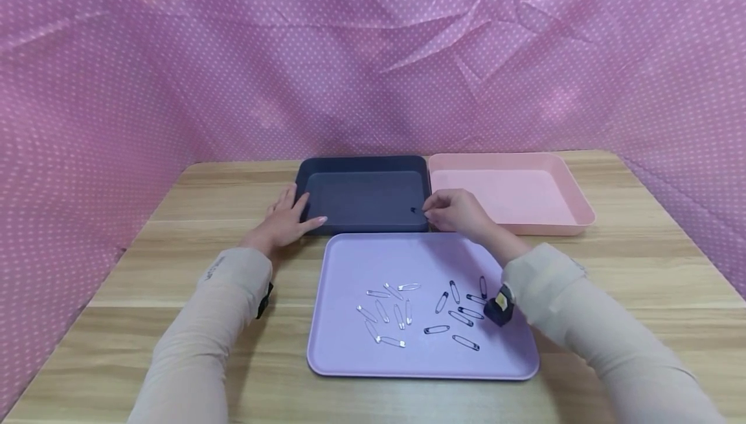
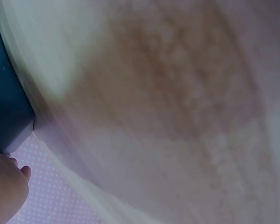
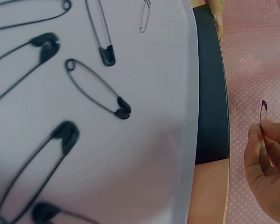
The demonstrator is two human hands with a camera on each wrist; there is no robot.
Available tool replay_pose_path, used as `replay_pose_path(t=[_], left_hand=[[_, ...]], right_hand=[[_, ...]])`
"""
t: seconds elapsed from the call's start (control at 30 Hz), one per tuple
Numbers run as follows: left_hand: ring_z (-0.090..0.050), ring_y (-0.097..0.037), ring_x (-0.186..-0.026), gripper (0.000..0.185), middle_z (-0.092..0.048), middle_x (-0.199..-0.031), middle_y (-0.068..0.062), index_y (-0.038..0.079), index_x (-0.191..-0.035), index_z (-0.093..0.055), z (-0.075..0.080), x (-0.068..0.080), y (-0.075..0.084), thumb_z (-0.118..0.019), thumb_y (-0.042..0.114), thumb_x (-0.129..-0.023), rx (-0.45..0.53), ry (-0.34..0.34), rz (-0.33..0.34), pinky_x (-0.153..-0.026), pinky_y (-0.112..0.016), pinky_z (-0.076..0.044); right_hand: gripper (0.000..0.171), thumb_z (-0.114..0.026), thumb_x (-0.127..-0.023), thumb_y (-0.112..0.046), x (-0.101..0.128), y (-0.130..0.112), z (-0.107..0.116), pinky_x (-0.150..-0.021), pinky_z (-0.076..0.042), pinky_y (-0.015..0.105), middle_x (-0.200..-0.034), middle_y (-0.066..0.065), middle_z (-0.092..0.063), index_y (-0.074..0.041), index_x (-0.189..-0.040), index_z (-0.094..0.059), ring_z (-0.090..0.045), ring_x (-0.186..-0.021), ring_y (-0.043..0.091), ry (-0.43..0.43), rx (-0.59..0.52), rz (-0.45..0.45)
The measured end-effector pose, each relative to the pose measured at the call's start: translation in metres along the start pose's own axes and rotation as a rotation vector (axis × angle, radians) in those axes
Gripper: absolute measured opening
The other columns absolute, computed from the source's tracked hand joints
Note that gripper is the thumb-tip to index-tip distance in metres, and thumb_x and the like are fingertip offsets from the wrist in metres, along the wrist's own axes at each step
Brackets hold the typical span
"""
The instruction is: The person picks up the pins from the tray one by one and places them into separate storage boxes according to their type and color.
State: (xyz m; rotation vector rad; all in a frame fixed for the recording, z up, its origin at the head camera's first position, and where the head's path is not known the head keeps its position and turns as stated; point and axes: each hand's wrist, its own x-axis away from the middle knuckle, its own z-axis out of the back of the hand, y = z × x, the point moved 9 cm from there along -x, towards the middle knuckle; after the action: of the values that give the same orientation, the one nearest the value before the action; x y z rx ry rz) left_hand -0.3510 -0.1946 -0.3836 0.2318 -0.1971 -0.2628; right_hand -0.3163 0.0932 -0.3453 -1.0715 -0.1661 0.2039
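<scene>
Hands: left (image 1: 283,222) spread on dark tray (image 1: 361,199) | right (image 1: 458,212) pinching black safety pin (image 3: 264,103) | cuff lettering (image 1: 211,268) illegible

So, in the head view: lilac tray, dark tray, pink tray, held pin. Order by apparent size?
1. Lilac tray, also nearest the camera
2. Dark tray and pink tray: too alike to rank; right hand hides part of the pink one
3. Held pin

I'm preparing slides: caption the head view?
Right hand pinches a black safety pin; left hand touches the dark tray.
</scene>
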Motion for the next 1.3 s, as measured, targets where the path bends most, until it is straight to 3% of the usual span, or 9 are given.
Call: replay_pose_path(t=[0.27, 0.37, 0.53, 1.03, 1.3], left_hand=[[0.011, -0.034, -0.127, 0.092, 0.013, -0.141, -0.018, 0.005, -0.139, -0.008, -0.001, -0.001, -0.001, -0.026, 0.07, -0.077, -0.003, -0.011, 0.012, -0.098, -0.053, -0.002], [0.011, -0.033, -0.127, 0.091, 0.013, -0.141, -0.017, 0.006, -0.139, -0.009, 0.0, 0.0, -0.001, -0.026, 0.07, -0.077, -0.003, -0.01, 0.018, -0.098, -0.051, -0.002], [0.01, -0.033, -0.127, 0.091, 0.013, -0.141, -0.017, 0.006, -0.139, -0.01, 0.0, 0.0, -0.001, -0.027, 0.07, -0.077, 0.005, 0.003, 0.009, -0.099, -0.051, -0.003], [0.011, -0.033, -0.127, 0.091, 0.013, -0.141, -0.017, 0.006, -0.139, -0.01, -0.001, 0.0, -0.001, -0.027, 0.07, -0.077, 0.006, -0.007, 0.014, -0.098, -0.051, -0.002], [0.012, -0.031, -0.127, 0.092, 0.016, -0.141, -0.015, 0.006, -0.139, -0.009, -0.001, 0.0, -0.002, -0.028, 0.071, -0.075, 0.019, -0.011, 0.015, -0.099, -0.051, -0.002]], right_hand=[[0.017, -0.058, -0.079, -0.001, -0.011, -0.004, -0.004, -0.067, -0.048, 0.033, -0.084, 0.012, -0.059, 0.005, -0.095, -0.061, -0.054, -0.07, 0.016, 0.033, 0.046, 0.002], [0.017, -0.057, -0.08, 0.001, -0.016, -0.005, -0.007, -0.069, -0.047, 0.035, -0.084, 0.015, -0.059, 0.007, -0.095, -0.06, -0.053, -0.068, 0.015, 0.031, 0.014, 0.004], [0.016, -0.055, -0.081, 0.002, -0.024, -0.005, -0.011, -0.071, -0.047, 0.035, -0.087, 0.019, -0.059, 0.009, -0.095, -0.059, -0.056, -0.072, 0.018, 0.025, -0.024, 0.017], [0.015, -0.054, -0.082, 0.0, -0.042, -0.008, -0.023, -0.071, -0.047, 0.031, -0.089, 0.014, -0.06, 0.005, -0.095, -0.06, -0.058, -0.078, 0.021, 0.03, 0.041, 0.045], [0.015, -0.056, -0.08, 0.003, -0.054, -0.009, -0.034, -0.068, -0.048, 0.029, -0.086, 0.017, -0.062, 0.007, -0.093, -0.06, -0.06, -0.076, 0.026, 0.029, 0.054, 0.051]])
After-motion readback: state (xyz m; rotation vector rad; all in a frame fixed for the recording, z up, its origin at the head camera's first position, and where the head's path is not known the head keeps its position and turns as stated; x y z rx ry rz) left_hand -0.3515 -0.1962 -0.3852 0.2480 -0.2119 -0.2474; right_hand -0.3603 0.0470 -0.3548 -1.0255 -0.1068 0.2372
